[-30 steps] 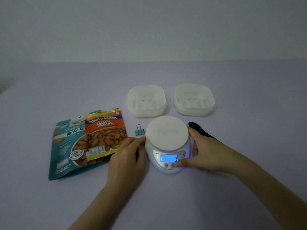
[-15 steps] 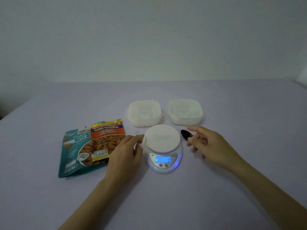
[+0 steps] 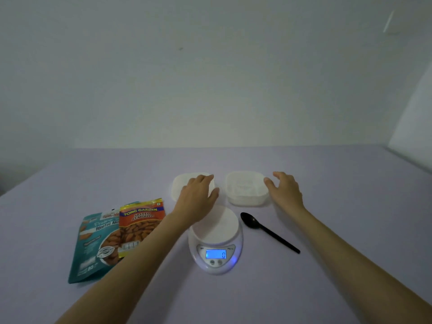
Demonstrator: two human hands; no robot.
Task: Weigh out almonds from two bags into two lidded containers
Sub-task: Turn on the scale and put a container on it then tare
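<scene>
Two white lidded containers stand side by side beyond the scale. My left hand (image 3: pixel 198 195) lies over the left container (image 3: pixel 178 183) with fingers spread, covering most of its lid. My right hand (image 3: pixel 284 190) is at the right edge of the right container (image 3: pixel 245 188), thumb against its side, fingers relaxed. The white digital scale (image 3: pixel 216 237) sits in front, its blue display reading 0, its platform bare. An orange salted almonds bag (image 3: pixel 138 223) overlaps a teal roasted almonds bag (image 3: pixel 93 246) at the left.
A black plastic spoon (image 3: pixel 266 231) lies right of the scale, bowl toward the containers. All of this rests on a lilac table (image 3: pixel 350 230) that ends at a pale wall behind. A white panel leans at the far right.
Both hands left the scale and reached forward to the containers, left onto the left one, right to the right one's edge. The view tilted up; the spoon is uncovered.
</scene>
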